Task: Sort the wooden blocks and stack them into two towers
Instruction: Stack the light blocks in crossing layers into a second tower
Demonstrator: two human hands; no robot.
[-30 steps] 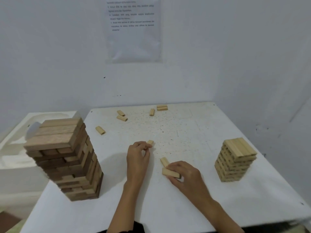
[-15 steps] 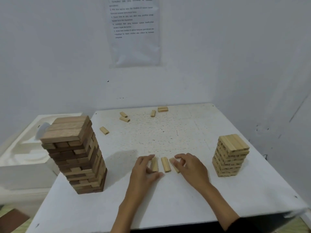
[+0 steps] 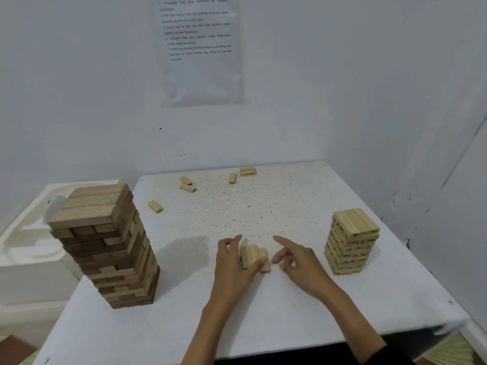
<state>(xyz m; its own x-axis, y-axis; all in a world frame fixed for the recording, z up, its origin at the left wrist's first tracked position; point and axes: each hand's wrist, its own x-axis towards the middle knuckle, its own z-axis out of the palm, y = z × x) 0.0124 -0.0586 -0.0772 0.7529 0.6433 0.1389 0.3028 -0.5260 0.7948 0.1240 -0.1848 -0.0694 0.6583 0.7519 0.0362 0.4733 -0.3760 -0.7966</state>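
Left hand [image 3: 232, 262] gripping bunched light blocks [image 3: 252, 255] on bench [image 3: 263, 317], near centre. Right hand [image 3: 299, 262] hovering just right, fingers loose, holding nothing. Dark tower [image 3: 105, 246] standing left, light tower [image 3: 351, 241] right.

The left hand [image 3: 230, 264] grips seemingly three pale blocks [image 3: 251, 255] beside the right hand [image 3: 300, 262].

White table [image 3: 263, 312] carries dark tower [image 3: 105, 246], pale tower [image 3: 351, 241], clustered blocks [image 3: 253, 255], scattered blocks [image 3: 155, 206].
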